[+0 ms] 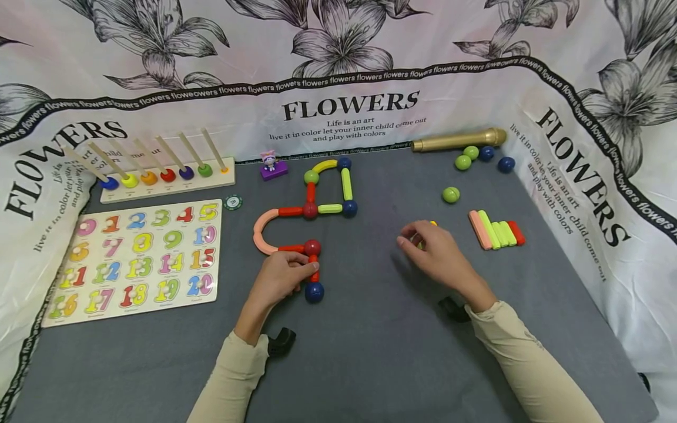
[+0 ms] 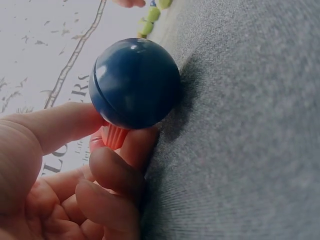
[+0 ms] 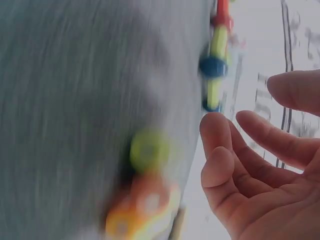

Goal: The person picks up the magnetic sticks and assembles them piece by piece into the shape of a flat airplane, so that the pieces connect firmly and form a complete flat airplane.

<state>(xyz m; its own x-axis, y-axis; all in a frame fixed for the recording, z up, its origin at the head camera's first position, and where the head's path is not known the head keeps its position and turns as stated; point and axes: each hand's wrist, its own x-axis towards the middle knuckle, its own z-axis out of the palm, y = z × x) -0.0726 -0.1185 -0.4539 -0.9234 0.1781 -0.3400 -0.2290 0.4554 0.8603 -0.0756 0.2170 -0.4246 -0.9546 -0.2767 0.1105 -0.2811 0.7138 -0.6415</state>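
Observation:
Low at the centre-left, my left hand (image 1: 282,276) pinches a short red rod (image 1: 314,267) between thumb and fingers. The rod joins a red ball (image 1: 312,247) to a dark blue ball (image 2: 135,82), which rests on the cloth. They belong to a linked figure of balls and rods, with a curved pink rod (image 1: 260,231) on its left and a yellow-green rod (image 1: 346,184) at upper right. My right hand (image 1: 439,255) hovers right of the figure, fingers loosely bent, with nothing between them in the right wrist view. Blurred rod ends, green (image 3: 149,151) and orange (image 3: 150,197), show below it.
Right of my right hand lies a row of rods (image 1: 497,230). Loose green balls (image 1: 451,194), blue balls (image 1: 506,164) and a gold microphone-like stick (image 1: 459,140) lie behind. At left are a number board (image 1: 137,258), a peg stand (image 1: 169,187), a chip (image 1: 233,202) and a figurine (image 1: 272,166).

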